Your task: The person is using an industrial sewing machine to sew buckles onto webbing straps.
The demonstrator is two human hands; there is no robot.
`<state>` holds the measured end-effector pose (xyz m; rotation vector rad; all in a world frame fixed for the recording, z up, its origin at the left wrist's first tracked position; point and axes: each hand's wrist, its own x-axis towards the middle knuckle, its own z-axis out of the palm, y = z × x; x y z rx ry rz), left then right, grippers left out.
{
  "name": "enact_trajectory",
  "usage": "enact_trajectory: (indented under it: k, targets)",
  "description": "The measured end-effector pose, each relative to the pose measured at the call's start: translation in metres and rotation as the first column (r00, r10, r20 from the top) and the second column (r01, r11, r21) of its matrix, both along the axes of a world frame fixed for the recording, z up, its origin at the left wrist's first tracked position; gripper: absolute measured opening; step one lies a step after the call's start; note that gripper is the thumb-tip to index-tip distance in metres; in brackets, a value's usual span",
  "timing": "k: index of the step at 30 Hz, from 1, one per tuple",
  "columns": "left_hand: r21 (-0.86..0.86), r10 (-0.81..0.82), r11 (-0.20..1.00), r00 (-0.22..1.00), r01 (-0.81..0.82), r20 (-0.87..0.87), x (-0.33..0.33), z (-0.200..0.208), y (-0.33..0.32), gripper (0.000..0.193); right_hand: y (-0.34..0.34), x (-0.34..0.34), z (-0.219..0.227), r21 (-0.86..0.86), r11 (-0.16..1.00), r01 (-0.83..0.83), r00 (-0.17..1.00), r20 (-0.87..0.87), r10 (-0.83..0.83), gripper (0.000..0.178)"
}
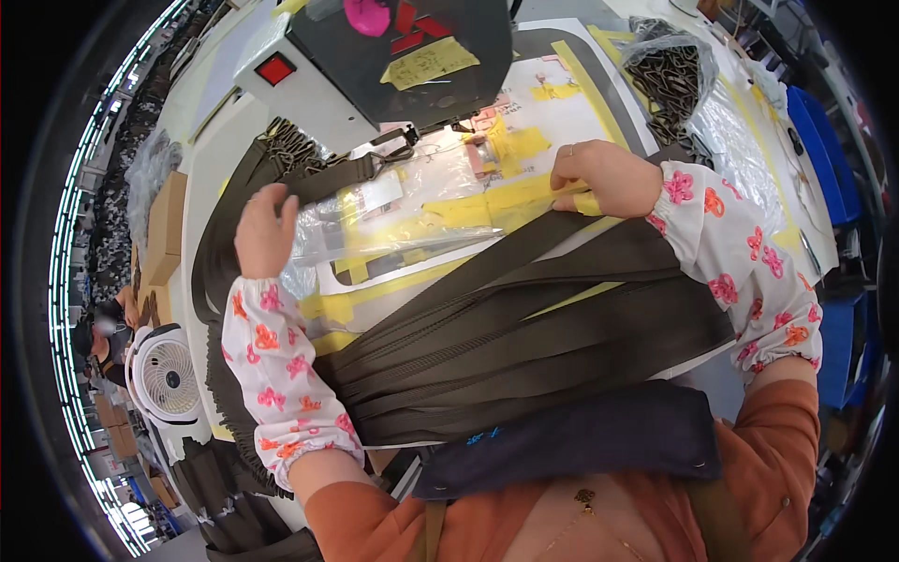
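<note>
My left hand (266,232) is raised at the left of the work surface, slightly blurred, its fingers apart and nothing seen in them. Beside it a dark olive webbing strap (339,176) runs toward the machine, with a metal snap hook (391,155) at its end. My right hand (607,180) is bent at the right, thumb and forefinger apart, just above the upper ends of several dark webbing straps (524,318). These straps lie spread in a pile across the table before me. Whether the right thumb touches the top strap I cannot tell.
The machine's dark head (403,56) stands over a template (585,103) with yellow tape and clear film. Metal hooks in a plastic bag (667,80) lie at far right, more hooks (288,145) at left. A white fan (170,377) and cardboard box (165,229) stand left; blue bins (824,155) right.
</note>
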<state>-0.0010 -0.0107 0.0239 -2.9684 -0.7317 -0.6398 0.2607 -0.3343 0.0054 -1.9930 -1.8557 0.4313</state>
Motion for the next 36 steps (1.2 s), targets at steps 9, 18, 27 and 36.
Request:
enact_trajectory:
  k: [9, 18, 27, 36]
  targets:
    - [-0.665, -0.499, 0.704, 0.84, 0.25, -0.212, 0.013, -0.006, -0.156, 0.01, -0.014, 0.004, -0.014, -0.071, 0.993, -0.093, 0.993, -0.082, 0.087, 0.032]
    - [-0.797, -0.347, 0.576, 0.937, 0.183, -0.035, -0.003, -0.003, -0.133, 0.012, -0.012, 0.0, -0.003, -0.113, 0.987, -0.115, 0.98, -0.178, 0.094, 0.019]
    - [-0.83, -0.563, 0.533, 0.801, 0.162, -0.205, 0.018, 0.001, -0.147, 0.024, -0.012, -0.003, -0.009, 0.098, 0.992, -0.075, 0.989, -0.118, 0.087, 0.027]
    - [-0.778, -0.66, 0.477, 0.751, 0.408, -0.011, 0.008, 0.004, -0.151, 0.015, -0.022, -0.006, 0.004, -0.162, 0.976, -0.148, 0.98, -0.159, 0.122, 0.037]
